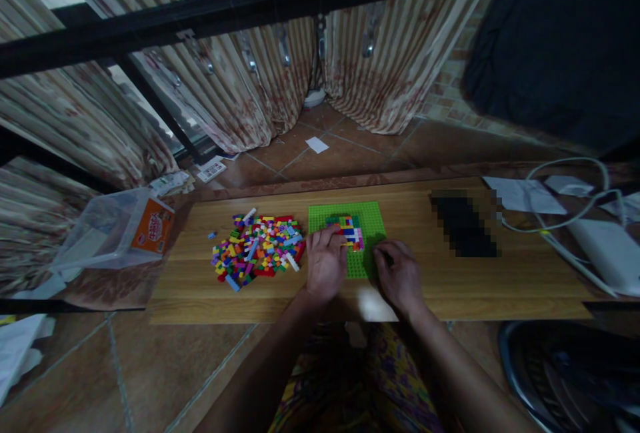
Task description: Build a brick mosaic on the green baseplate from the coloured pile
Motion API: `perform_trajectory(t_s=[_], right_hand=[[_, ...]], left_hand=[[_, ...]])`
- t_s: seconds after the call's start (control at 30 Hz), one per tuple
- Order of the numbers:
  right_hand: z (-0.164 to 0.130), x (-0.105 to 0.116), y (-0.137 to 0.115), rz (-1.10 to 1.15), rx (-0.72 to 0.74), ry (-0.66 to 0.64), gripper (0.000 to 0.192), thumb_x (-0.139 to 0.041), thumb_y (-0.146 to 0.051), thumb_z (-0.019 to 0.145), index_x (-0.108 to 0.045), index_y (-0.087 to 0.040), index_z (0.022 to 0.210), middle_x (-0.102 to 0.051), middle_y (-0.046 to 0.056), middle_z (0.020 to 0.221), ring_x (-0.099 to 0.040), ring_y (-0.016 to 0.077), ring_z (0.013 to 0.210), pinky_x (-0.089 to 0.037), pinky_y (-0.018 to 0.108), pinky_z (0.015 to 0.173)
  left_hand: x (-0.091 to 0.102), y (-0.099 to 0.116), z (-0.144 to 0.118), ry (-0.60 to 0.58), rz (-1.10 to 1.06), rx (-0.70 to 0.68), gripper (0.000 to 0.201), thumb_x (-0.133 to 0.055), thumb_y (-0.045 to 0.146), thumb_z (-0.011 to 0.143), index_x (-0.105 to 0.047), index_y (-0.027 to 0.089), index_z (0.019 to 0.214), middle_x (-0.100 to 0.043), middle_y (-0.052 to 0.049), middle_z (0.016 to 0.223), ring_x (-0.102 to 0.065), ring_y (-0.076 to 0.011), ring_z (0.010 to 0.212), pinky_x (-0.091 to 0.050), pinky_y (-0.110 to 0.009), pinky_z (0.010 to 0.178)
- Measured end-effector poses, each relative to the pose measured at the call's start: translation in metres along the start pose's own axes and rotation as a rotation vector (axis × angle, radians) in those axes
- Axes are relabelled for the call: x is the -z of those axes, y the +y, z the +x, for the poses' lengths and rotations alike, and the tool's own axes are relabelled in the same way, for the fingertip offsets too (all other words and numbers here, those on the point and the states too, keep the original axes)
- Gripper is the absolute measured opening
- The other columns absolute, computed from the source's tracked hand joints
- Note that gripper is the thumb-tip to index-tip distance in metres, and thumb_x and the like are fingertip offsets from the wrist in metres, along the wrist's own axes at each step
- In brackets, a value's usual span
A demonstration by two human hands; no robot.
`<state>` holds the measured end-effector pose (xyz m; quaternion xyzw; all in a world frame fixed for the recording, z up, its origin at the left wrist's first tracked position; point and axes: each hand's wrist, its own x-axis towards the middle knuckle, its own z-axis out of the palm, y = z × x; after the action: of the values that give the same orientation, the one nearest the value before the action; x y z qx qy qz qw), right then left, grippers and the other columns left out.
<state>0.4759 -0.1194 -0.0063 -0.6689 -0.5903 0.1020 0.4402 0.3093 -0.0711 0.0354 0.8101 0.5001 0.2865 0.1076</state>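
A green baseplate [367, 219] lies on a wooden board [525, 279], with a small cluster of coloured bricks [350, 227] built on it. My left hand [325, 263] rests on the plate's left edge, its fingertips touching the brick cluster; whether it pinches a brick I cannot tell. My right hand [399, 276] presses on the plate's near right corner, fingers curled. A heap of loose coloured bricks [257, 247] lies just left of the plate.
A clear plastic tub with an orange label [117, 229] sits at the board's left end. A blurred dark object [465, 226], papers [525, 194], a white cable [565, 173] and a white device [603, 249] lie to the right. Curtains hang behind.
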Motion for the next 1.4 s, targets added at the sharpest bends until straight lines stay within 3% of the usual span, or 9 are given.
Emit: perform_trajectory(t_s=[0.8,1.13,1.4], right_hand=[[0.001,0.001,-0.002,-0.016,0.0,0.01,0.023,-0.048,-0.032,0.092,-0.067,-0.021,0.085,-0.066,0.009,0.091,-0.06,0.024,0.09,-0.048,0.039,0.083],[0.001,0.002,-0.004,-0.013,-0.01,-0.007,0.023,-0.048,-0.033,0.092,-0.066,-0.02,0.085,-0.065,0.01,0.092,-0.06,0.024,0.09,-0.048,0.039,0.083],[0.004,0.002,-0.006,0.017,-0.077,0.002,0.032,-0.048,-0.044,0.092,-0.068,-0.02,0.084,-0.068,0.009,0.09,-0.061,0.0243,0.09,-0.047,0.039,0.083]], left_hand=[[-0.007,0.003,0.006,-0.051,-0.075,-0.018,0.01,-0.056,0.018,0.09,-0.065,0.021,0.091,-0.066,-0.005,0.114,-0.055,-0.0229,0.108,-0.041,-0.043,0.097],[-0.012,0.002,0.003,0.004,-0.019,-0.015,0.016,-0.057,0.022,0.091,-0.068,0.025,0.081,-0.068,0.0,0.112,-0.055,-0.0213,0.106,-0.04,-0.041,0.093],[-0.008,0.012,-0.012,0.002,0.123,-0.052,0.021,-0.051,0.021,0.093,-0.068,0.028,0.105,-0.064,-0.006,0.128,-0.053,-0.0268,0.117,-0.03,-0.054,0.104]])
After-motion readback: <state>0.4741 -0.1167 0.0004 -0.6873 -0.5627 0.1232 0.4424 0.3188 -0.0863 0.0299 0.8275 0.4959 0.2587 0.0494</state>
